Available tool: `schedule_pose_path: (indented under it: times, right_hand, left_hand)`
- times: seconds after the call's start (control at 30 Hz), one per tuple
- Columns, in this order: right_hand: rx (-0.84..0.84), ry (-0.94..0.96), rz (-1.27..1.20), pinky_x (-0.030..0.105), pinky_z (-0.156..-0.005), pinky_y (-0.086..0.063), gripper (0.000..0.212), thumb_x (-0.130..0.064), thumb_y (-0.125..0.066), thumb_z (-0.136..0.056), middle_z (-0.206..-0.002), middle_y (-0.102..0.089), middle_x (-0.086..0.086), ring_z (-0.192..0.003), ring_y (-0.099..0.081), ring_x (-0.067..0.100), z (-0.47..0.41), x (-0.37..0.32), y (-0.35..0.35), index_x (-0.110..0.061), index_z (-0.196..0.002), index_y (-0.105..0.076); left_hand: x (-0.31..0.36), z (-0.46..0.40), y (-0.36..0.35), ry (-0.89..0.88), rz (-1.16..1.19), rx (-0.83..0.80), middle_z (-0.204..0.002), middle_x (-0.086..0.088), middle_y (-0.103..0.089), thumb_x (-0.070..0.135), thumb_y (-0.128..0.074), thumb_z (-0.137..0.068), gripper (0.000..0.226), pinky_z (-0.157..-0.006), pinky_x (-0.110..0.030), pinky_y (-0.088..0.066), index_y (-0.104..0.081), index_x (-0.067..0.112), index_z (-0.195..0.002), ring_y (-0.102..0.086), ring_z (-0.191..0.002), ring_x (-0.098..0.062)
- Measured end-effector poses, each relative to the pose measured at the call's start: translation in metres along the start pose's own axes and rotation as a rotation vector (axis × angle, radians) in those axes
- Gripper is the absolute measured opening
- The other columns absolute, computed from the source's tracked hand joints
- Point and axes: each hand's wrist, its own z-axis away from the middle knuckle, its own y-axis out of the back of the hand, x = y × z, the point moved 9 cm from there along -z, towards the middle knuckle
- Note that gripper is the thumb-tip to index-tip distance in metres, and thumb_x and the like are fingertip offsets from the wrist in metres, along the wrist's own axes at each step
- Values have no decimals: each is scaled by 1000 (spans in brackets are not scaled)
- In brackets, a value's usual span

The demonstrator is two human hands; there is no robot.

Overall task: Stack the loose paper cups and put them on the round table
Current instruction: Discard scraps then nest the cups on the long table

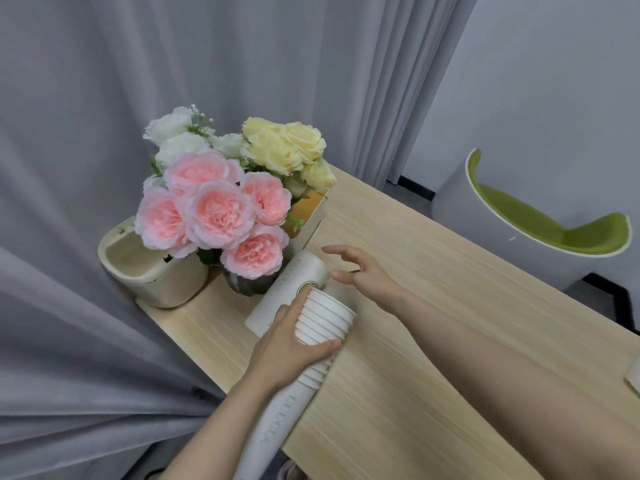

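Observation:
My left hand (291,348) grips a long stack of white paper cups (323,320) around its rims. The stack slants from the bottom edge of the view up over the wooden table (433,306), its open end pointing up and right. Just beyond it a loose white paper cup (294,285) with a green logo lies on its side on the table, partly hidden by the stack. My right hand (360,268) hovers at that cup's far end, fingers spread and holding nothing. No round table is in view.
A vase of pink, white and yellow flowers (221,202) stands at the table's back left, by a cream container (152,271) and a yellow-white box (311,216). Grey curtains (86,150) hang behind. A white chair with a green seat (540,220) stands right.

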Motion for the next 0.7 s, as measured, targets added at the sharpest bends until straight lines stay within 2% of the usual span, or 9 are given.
schedule_pose_path:
  times: [0.13, 0.23, 0.27, 0.33, 0.43, 0.57, 0.7]
  right_hand:
    - [-88, 15, 43, 37, -113, -29, 43, 2, -58, -86, -139, -49, -1, -132, -38, 13, -22, -3, -28, -23, -120, -63]
    - [-107, 4, 25, 33, -111, -33, 39, 6, -56, -86, -136, -54, 3, -129, -44, 16, -31, 5, -39, -19, -114, -66]
    - [-107, -3, 27, 29, -107, -36, 38, 8, -56, -86, -135, -55, 4, -127, -46, 16, -33, 8, -41, -17, -113, -67]
    - [-85, -28, -4, 17, -91, -45, 38, 11, -55, -85, -132, -57, 6, -114, -54, 14, -33, 15, -39, -14, -110, -68]
    - [-13, -78, -121, 11, -68, -49, 39, 15, -52, -85, -120, -63, 6, -90, -61, 7, -27, 29, -29, -15, -103, -69]
    - [56, -110, -230, 15, -67, -52, 41, 18, -49, -84, -112, -65, 2, -88, -63, 9, -9, 41, -6, -13, -101, -69]
    - [158, -98, -242, 13, -66, -50, 43, 18, -49, -84, -109, -66, 2, -87, -62, 8, 17, 46, 38, -16, -102, -68]
  left_hand:
    - [-9, 6, 13, 26, 40, 12, -127, 22, -44, 71, -73, -59, 95, -95, -32, -46, -9, 75, -129, -49, -113, 4]
    - [-14, 7, 24, 39, 58, 39, -129, 23, -44, 73, -74, -56, 97, -92, -27, -46, -12, 75, -130, -49, -113, 7]
    - [-15, 7, 27, 40, 66, 43, -130, 21, -46, 71, -76, -57, 98, -95, -32, -47, -15, 70, -134, -50, -114, 3]
    - [-18, 6, 30, 34, 65, 47, -132, 17, -48, 68, -78, -58, 101, -98, -41, -47, -18, 64, -139, -52, -118, -6]
    - [-19, 8, 32, 42, 48, 70, -130, 20, -47, 70, -77, -55, 102, -99, -43, -46, -14, 70, -135, -51, -118, -5]
    - [-12, 6, 17, 28, 86, 30, -134, 19, -47, 67, -79, -55, 102, -100, -43, -45, -17, 66, -137, -50, -121, -4]
    - [6, 2, -3, -31, 39, -16, -133, 18, -46, 65, -78, -57, 101, -98, -43, -46, -22, 59, -141, -51, -118, -5]
